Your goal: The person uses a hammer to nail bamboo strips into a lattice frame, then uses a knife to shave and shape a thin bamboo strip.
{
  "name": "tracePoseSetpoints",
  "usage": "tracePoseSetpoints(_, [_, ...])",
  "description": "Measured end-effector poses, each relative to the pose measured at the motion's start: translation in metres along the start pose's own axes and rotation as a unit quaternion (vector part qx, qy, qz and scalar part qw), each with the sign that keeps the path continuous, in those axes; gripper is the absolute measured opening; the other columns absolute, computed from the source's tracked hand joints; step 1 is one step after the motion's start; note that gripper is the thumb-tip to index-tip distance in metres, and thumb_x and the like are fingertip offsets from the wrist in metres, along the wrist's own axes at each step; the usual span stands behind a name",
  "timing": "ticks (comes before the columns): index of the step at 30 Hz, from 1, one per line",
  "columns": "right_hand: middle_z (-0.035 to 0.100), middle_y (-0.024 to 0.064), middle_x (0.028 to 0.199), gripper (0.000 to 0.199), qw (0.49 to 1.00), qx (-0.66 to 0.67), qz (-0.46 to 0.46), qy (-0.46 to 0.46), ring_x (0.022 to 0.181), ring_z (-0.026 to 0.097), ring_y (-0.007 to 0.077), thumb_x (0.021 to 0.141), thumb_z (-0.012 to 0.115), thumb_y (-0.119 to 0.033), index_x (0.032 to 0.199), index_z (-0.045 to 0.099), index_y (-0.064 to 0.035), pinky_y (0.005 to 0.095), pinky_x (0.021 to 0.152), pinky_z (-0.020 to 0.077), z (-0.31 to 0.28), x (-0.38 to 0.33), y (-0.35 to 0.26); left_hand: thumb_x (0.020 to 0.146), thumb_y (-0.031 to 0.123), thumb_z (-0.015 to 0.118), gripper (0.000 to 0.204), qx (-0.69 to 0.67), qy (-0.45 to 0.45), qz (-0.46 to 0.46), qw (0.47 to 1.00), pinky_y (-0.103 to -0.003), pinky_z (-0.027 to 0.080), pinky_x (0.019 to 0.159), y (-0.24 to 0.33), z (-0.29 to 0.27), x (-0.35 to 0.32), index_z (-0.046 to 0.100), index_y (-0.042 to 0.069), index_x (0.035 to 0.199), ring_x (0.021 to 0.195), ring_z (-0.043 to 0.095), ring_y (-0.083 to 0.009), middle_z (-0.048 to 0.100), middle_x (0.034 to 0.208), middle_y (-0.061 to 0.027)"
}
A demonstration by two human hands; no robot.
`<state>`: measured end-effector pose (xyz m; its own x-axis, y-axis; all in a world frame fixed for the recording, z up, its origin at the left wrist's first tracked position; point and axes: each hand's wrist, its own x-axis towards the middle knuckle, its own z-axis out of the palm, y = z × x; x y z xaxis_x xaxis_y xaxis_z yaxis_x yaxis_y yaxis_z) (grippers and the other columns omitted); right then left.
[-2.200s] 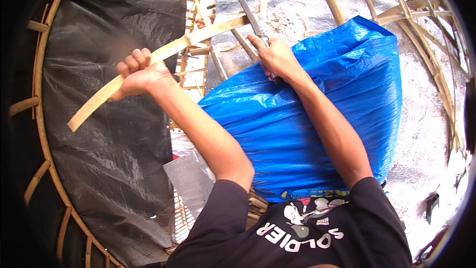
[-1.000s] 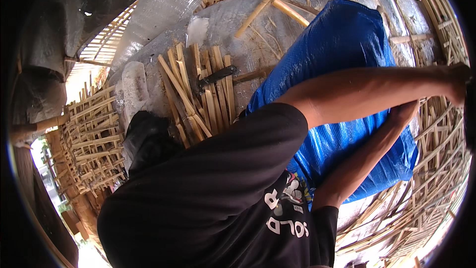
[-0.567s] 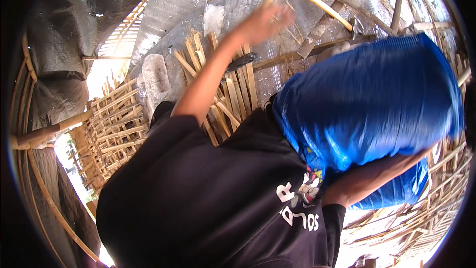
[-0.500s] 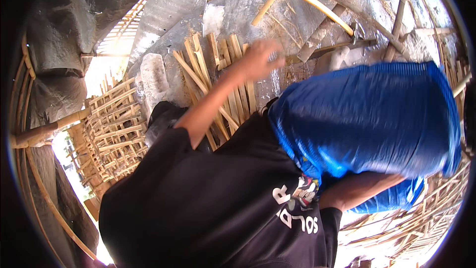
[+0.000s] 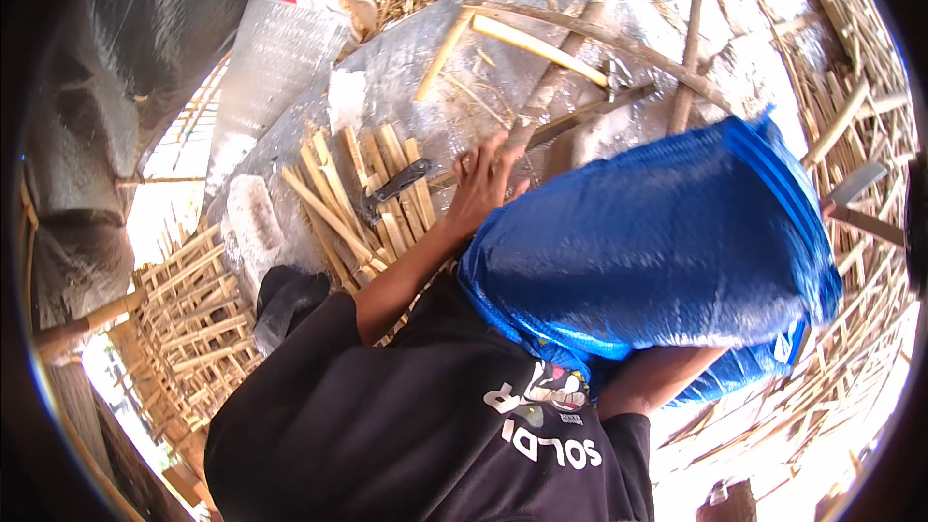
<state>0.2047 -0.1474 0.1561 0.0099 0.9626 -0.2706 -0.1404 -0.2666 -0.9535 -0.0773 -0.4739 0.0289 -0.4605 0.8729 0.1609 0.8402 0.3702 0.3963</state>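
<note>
Currently left hand (image 5: 480, 188) reaches over the bundle of bamboo strips (image 5: 362, 198) on the silver ground sheet (image 5: 425, 68), fingers spread apart, beside a dark-handled knife (image 5: 394, 184). Right hand hidden behind the blue tarp bundle (image 5: 648, 251); its grip can't be told.

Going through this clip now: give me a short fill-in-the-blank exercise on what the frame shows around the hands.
1. The left hand reaches toward a pile of split ____ strips.
2. The big bag over the person's lap is ____ in colour.
3. A dark-handled knife lies on top of the ____.
4. The right hand is ____ behind the bag.

Missing words: bamboo; blue; strips; hidden
</note>
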Motion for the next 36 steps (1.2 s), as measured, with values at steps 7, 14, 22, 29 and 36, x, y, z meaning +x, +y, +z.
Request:
tracePoseSetpoints(7, [0.036,-0.0079,0.063,0.042,0.987,0.112,0.059,-0.095,0.052,0.040,0.0054,0.097,0.065,-0.045,0.106,0.058,-0.0048,0.0215,0.048,0.0368,0.010,0.056,0.002,0.086,0.041,0.072,0.065,0.154,0.102,-0.005,0.983,-0.063,0.018,0.110,0.055,-0.044,0.152,0.049,0.013,0.140,0.142,0.032,-0.0369,0.034,0.155,-0.0170])
tracePoseSetpoints(14, [0.043,-0.0053,0.059,0.033,0.987,0.115,0.098,-0.058,0.046,0.041,0.0059,0.089,0.078,-0.034,0.092,0.058,-0.0081,0.0250,0.044,0.0391,0.005,0.083,-0.039,0.088,0.027,0.062,0.020,0.185,0.011,0.057,0.981,-0.055,0.036,0.093,0.027,-0.037,0.239,0.067,0.009,0.097,0.106,0.058,-0.0363,0.064,0.104,-0.0186])
tracePoseSetpoints(22, [0.043,-0.0050,0.059,0.036,0.982,0.176,0.059,-0.038,0.044,0.041,0.0068,0.084,0.083,-0.032,0.085,0.054,-0.0118,0.0247,0.041,0.0383,-0.009,0.098,-0.068,0.081,0.041,0.068,0.037,0.261,-0.065,-0.078,0.960,-0.050,0.050,0.072,0.145,-0.120,0.262,0.073,0.006,0.091,0.082,0.070,-0.0393,0.073,0.086,-0.0183])
tracePoseSetpoints(29, [0.043,-0.0044,0.060,0.038,0.982,0.169,0.062,-0.051,0.046,0.043,0.0079,0.084,0.083,-0.032,0.085,0.051,-0.0115,0.0252,0.042,0.0382,-0.021,0.102,-0.080,0.072,0.048,0.083,0.042,0.229,-0.074,-0.213,0.947,-0.042,0.051,0.069,0.208,-0.190,0.247,0.080,0.012,0.093,0.074,0.070,-0.0326,0.073,0.076,-0.0133])
tracePoseSetpoints(36, [0.046,-0.0036,0.061,0.039,0.984,0.160,0.056,-0.053,0.046,0.046,0.0069,0.082,0.084,-0.033,0.086,0.053,-0.0112,0.0236,0.042,0.0411,-0.029,0.114,-0.073,0.080,0.023,0.085,0.028,0.076,0.111,-0.119,0.984,-0.024,0.034,0.053,0.255,-0.195,0.199,0.074,-0.002,0.085,0.058,0.045,-0.0035,0.054,0.061,0.0025])
